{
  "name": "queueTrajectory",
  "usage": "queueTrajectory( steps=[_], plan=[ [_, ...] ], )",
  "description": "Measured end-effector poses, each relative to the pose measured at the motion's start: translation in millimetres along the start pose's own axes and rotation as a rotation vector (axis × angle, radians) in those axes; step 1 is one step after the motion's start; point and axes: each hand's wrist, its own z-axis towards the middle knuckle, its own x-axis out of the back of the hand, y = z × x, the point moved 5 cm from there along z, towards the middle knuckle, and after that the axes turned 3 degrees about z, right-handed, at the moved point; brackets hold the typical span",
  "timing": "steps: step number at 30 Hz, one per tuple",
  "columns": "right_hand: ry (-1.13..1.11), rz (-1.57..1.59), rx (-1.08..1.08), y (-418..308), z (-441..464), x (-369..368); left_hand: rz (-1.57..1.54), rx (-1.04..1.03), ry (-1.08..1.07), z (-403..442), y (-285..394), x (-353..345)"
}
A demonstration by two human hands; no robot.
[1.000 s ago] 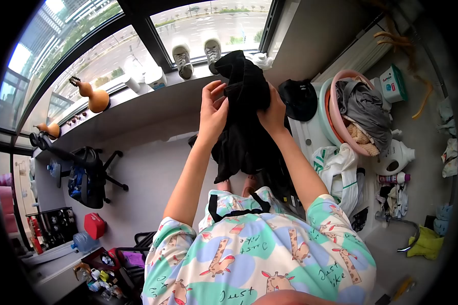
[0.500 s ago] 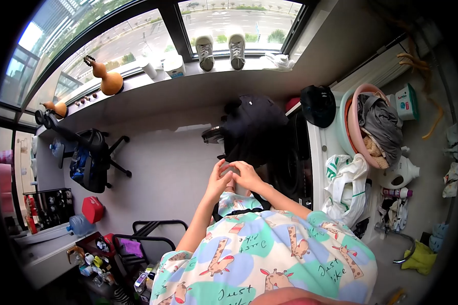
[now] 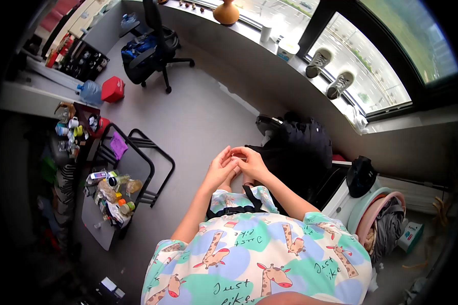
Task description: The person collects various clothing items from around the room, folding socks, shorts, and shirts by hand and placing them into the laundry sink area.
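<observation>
In front of my waist, my left hand (image 3: 220, 166) and my right hand (image 3: 251, 163) are held close together, fingertips meeting or nearly so. The fingers of both are loosely curved and slightly apart, with a small gap between the palms. No object can be made out in either hand. Beneath them are my legs and the giraffe-print clothing (image 3: 277, 239) I wear, with a black strap (image 3: 234, 209) across the lap. Just beyond the right hand lies a dark bundle (image 3: 305, 140) that looks like a jacket or bag.
A black-framed folding chair (image 3: 152, 168) and a cluttered small table (image 3: 94, 216) stand left. Farther back are an office chair (image 3: 155, 58), red stool (image 3: 113, 89) and water jug (image 3: 90, 92). Shoes (image 3: 319, 63) sit on the windowsill; a black cap (image 3: 361, 177) and laundry basin (image 3: 366, 221) are right.
My view has turned left, bringing more of the folding chair and small table into sight. My hands have drawn closer together, narrowing the gap between their fingers.
</observation>
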Motion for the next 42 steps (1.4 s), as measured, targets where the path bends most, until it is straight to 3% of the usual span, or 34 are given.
queueTrajectory(
  steps=[6,13,17,20,26,29,35,37,38,42],
  plan=[
    [-0.398,-0.137,-0.009,-17.9,11.6,-90.6,-0.150,-0.059,0.279,-74.8,-22.8,55.0],
    [-0.766,-0.064,-0.111,-23.1,-9.8,-228.5,-0.294,-0.127,0.541,-174.4,-42.0,140.3],
    [-0.960,-0.016,-0.324,-34.4,-45.8,-353.1,-0.434,-0.224,0.720,-265.5,-69.4,209.3],
    [-1.176,-0.021,-0.305,-24.9,-87.9,-483.0,-0.525,-0.287,0.893,-359.5,-111.5,280.5],
    [-1.525,-0.189,-0.284,-36.2,-200.3,-674.2,-0.585,-0.361,1.188,-550.5,-171.5,368.2],
    [-1.645,-0.270,-0.279,-36.2,-235.4,-743.1,-0.590,-0.360,1.256,-609.6,-196.0,398.1],
    [-1.908,-0.375,0.015,-35.2,-251.5,-886.2,-0.699,-0.518,1.276,-686.0,-198.3,482.4],
    [-1.968,-0.404,-0.069,-52.3,-260.8,-939.1,-0.674,-0.526,1.270,-720.2,-196.3,523.2],
    [-1.911,-0.226,-0.241,-50.0,-266.3,-962.9,-0.679,-0.509,1.273,-735.2,-206.8,543.4],
    [-2.020,-0.411,-0.233,-51.8,-315.6,-1081.1,-0.736,-0.484,1.377,-818.7,-239.1,613.9]
  ],
)
